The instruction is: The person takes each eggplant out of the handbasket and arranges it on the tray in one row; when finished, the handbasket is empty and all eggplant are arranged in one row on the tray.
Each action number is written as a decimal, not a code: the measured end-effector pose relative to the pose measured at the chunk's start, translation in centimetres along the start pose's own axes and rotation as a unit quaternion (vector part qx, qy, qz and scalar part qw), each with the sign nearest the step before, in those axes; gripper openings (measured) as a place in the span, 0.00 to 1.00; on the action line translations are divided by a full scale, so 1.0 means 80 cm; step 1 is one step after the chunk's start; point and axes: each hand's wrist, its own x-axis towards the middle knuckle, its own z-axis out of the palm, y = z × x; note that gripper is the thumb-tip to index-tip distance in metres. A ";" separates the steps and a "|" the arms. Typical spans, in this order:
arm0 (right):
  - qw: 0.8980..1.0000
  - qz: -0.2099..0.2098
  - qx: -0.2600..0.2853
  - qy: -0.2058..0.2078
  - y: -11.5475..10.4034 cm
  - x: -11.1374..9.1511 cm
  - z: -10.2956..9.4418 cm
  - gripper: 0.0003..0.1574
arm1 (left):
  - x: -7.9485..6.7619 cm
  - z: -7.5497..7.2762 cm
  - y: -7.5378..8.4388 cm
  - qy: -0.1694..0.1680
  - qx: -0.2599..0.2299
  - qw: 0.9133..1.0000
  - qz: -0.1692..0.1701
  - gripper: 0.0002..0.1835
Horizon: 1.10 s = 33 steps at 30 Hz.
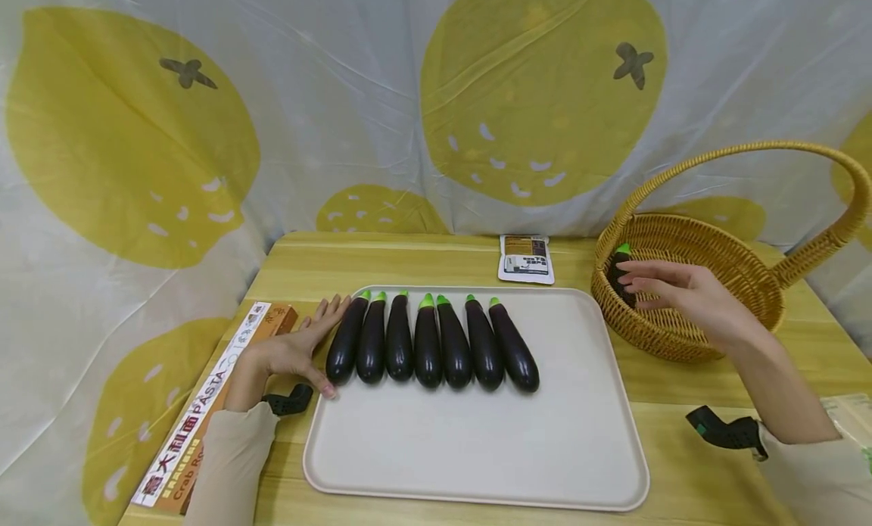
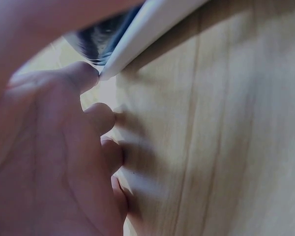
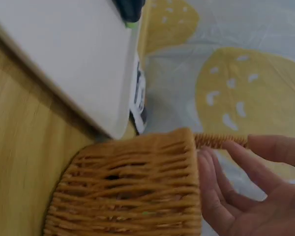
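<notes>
Several dark purple eggplants (image 1: pixel 428 344) with green tips lie side by side in a slanting row on a white tray (image 1: pixel 490 450). My left hand (image 1: pixel 293 352) is at the tray's left edge with fingers spread, its thumb over the rim beside the leftmost eggplant (image 1: pixel 347 340). The left wrist view shows its fingertips by the tray edge, close over the wood. At the right, another eggplant (image 1: pixel 621 275) stands inside the wicker basket (image 1: pixel 657 337) against its left wall. My right hand (image 1: pixel 688 295) hangs over the basket beside that eggplant, fingers loosely bent and holding nothing.
The basket's tall handle (image 1: pixel 742 146) arches above my right hand. A pasta box (image 1: pixel 204 412) lies along the table's left side, under my left forearm. Behind the tray lies a small white packet (image 1: pixel 526 259). A lemon-print curtain (image 1: pixel 354 94) hangs at the table's back edge.
</notes>
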 end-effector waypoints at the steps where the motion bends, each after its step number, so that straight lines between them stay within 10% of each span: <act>1: 1.000 0.015 -0.002 0.005 0.006 0.003 -0.004 0.36 | 0.000 0.000 0.000 0.000 0.000 1.000 0.001 0.82; 12: 0.992 0.118 0.010 -0.036 0.048 0.034 -0.002 0.52 | -0.001 -0.001 0.000 0.002 0.001 1.000 -0.001 0.82; 33: 0.989 0.139 0.055 -0.011 0.047 0.053 0.001 0.53 | -0.001 0.000 0.001 0.003 0.007 1.000 -0.001 0.82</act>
